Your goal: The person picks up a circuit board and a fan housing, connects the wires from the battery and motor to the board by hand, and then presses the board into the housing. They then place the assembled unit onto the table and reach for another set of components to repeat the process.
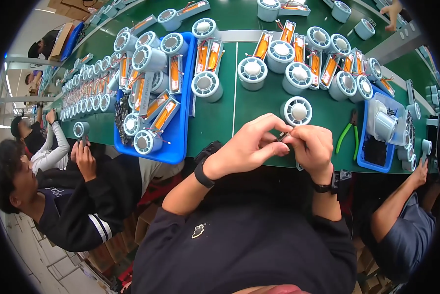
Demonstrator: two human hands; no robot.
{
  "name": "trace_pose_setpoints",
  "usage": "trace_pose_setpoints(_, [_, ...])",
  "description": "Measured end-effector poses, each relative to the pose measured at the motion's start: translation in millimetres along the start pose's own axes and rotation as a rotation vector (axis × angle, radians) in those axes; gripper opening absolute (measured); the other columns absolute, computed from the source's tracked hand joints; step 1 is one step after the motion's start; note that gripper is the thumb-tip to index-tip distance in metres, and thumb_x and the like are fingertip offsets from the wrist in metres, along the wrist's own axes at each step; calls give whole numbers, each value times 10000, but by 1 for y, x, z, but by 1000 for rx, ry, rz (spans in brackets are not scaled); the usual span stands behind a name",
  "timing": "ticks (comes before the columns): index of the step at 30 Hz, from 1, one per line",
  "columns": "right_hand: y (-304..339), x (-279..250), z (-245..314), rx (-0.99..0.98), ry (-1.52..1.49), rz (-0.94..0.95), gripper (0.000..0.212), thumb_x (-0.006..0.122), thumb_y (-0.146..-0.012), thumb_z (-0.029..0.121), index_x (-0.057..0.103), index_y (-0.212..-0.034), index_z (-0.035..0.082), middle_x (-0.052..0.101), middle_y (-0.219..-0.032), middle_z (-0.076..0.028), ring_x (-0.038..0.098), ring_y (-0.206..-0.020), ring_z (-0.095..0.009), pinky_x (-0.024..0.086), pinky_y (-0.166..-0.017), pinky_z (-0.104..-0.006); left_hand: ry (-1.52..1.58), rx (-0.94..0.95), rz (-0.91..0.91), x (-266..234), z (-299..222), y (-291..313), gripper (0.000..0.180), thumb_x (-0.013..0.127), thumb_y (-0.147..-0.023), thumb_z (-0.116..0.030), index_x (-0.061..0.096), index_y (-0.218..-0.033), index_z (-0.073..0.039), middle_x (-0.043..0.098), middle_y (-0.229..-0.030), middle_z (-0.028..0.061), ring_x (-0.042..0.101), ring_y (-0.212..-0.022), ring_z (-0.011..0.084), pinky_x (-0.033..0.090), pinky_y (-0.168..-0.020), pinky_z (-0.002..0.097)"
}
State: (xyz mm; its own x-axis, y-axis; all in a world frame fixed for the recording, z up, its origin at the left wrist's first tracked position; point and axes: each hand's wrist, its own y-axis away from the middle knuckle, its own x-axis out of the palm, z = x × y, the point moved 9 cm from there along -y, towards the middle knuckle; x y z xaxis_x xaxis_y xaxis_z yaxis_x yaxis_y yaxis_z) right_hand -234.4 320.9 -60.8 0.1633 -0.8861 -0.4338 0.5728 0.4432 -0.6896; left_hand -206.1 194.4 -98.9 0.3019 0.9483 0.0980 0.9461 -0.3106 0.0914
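With both the left hand (247,147) and right hand (312,147) pinched together on a small dark part (284,137) above the counter's (220,122) near edge, steady wrists and short fingertip movements seem wisest.

small dark part (283,136) pinched between fingertips, above table edge

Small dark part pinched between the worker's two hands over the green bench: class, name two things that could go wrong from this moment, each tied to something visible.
1. The small dark part sits only between the fingertips of the left hand and right hand, at the bench edge; a slip could drop it into the lap.
2. A round grey fan housing stands right behind the hands; an outward move could knock it.
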Motion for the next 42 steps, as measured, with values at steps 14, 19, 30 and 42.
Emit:
trace_pose_setpoints(14, [21, 1, -26, 275, -170, -6, 331, 869, -804, 46, 579, -964, 46, 712, -781, -42, 666, -612, -119, 509, -526, -247, -31, -18, 95, 0, -3, -3, 248, 642, -985, 29, 546, -1214, 38, 569, -1164, 117, 735, -967, 210, 603, -802, 299])
trace_pose_setpoints(19, [26, 4, -22, 279, -143, 47, 391, 871, -800, -9, 562, -1038, 28, 739, -876, -64, 659, -678, -70, 527, -582, -230, -19, -57, 97, 4, 6, 4, 236, 629, -987, 46, 547, -1208, 35, 558, -1179, 119, 732, -986, 224, 613, -820, 305])
trace_pose_setpoints(30, [24, -9, -6, 240, -29, -56, 396, 879, -778, -14, 603, -1060, 15, 728, -862, -72, 585, -618, -70, 461, -530, -221, -102, 15, 86, 3, 3, 1, 208, 659, -974, 28, 582, -1167, 25, 565, -1153, 103, 723, -925, 181, 602, -795, 294])
trace_pose_setpoints(42, [48, -34, -28, 687, 106, 155, 100, 768, -894, 37, 698, -929, -26, 642, -732, -40, 446, -532, -65, 367, -494, -251, -618, 88, -130, -28, -27, -2, 302, 727, -882, 25, 652, -1172, -14, 656, -1030, 115, 678, -909, 201, 558, -761, 320])
